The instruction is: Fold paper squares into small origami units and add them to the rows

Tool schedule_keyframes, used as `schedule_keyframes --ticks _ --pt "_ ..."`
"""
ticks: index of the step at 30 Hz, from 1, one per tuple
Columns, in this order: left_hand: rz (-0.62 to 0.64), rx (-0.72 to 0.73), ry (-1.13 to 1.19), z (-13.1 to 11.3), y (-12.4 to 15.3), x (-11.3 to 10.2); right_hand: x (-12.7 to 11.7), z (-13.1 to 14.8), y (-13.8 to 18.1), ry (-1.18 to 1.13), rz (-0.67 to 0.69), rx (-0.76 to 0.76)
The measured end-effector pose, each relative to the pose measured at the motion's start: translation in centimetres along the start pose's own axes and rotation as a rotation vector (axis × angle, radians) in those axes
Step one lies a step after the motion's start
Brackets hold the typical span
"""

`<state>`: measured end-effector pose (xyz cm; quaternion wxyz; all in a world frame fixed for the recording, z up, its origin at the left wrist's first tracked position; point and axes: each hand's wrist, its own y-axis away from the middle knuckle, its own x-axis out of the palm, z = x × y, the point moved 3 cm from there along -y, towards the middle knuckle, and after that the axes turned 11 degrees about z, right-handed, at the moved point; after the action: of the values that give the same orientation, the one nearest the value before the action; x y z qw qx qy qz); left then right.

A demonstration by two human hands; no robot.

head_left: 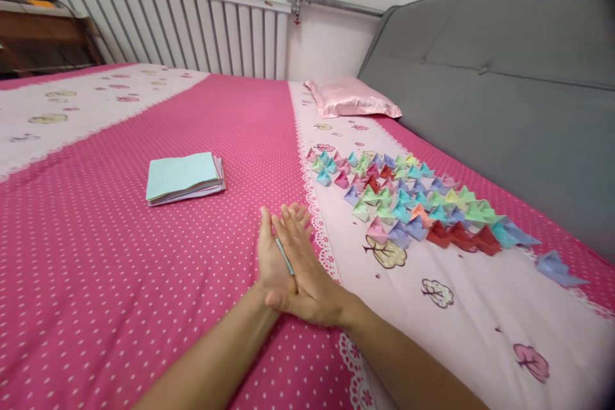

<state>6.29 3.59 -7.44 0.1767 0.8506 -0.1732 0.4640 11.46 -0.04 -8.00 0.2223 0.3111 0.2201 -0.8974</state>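
Note:
My left hand point(270, 255) is palm up above the pink bedspread, with its fingers stretched out. Flat across its palm lies my right hand point(307, 282), fingers extended forward. Between the two palms a small piece of light blue folded paper point(284, 257) is pressed, and only a thin edge of it shows. The rest of the paper is hidden under the right hand. Ahead and to the left rests a stack of coloured paper sheets point(182, 176), light blue on top. Rows of small folded paper boats point(403, 205) in many colours stand to the right.
The dotted bedspread point(96, 256) covers the bed. A pink pillow point(353, 99) lies near the grey headboard point(504, 57) on the right. At the back, a white radiator point(192, 32) and a pipe point(336, 3) run along the wall. A wooden table point(43, 38) stands at far left.

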Motion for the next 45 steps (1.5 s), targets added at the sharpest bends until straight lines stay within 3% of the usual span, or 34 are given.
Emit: schedule_keyframes --ticks 7,14,19,22,25,27,30,32,38,41,45 --pt "0.023 -0.024 0.059 -1.5 0.5 0.9 -1.3 -0.4 0.5 -0.24 -0.188 -0.018" --pt "-0.007 -0.075 0.082 -2.1 -0.2 -0.3 -0.9 -0.4 0.1 -0.253 -0.19 0.027" --pt "-0.014 -0.061 0.049 -1.9 -0.3 -0.1 -1.1 -1.3 0.2 -0.264 -0.295 0.086" --pt "-0.041 -0.055 -0.068 -1.5 -0.6 -0.1 -1.7 -2.2 0.4 -0.216 -0.383 0.137" --pt "-0.136 -0.006 -0.336 -1.7 -0.9 -0.8 -2.7 -3.0 0.7 -0.095 -0.501 0.19" --pt "-0.084 -0.029 -0.518 -1.8 -1.2 -1.0 -3.3 -3.2 0.8 0.0 -0.546 0.191" --pt "0.102 -0.127 -0.691 -1.8 -1.4 -1.0 -3.6 -3.2 0.8 0.088 -0.531 0.143" --pt "0.145 -0.158 -0.731 -1.9 -1.4 -1.0 -3.4 -3.0 0.6 0.102 -0.478 0.103" --pt "0.105 -0.186 -0.703 -2.5 -1.4 -1.0 -3.2 -2.5 0.5 0.037 -0.369 0.089" --pt "0.078 -0.164 -0.697 -2.8 -1.5 -1.3 -3.5 -2.5 0.6 -0.027 -0.388 0.078" --pt "0.07 -0.067 -0.684 -3.3 -1.7 -1.5 -3.8 -3.2 0.8 -0.278 -0.47 0.056"
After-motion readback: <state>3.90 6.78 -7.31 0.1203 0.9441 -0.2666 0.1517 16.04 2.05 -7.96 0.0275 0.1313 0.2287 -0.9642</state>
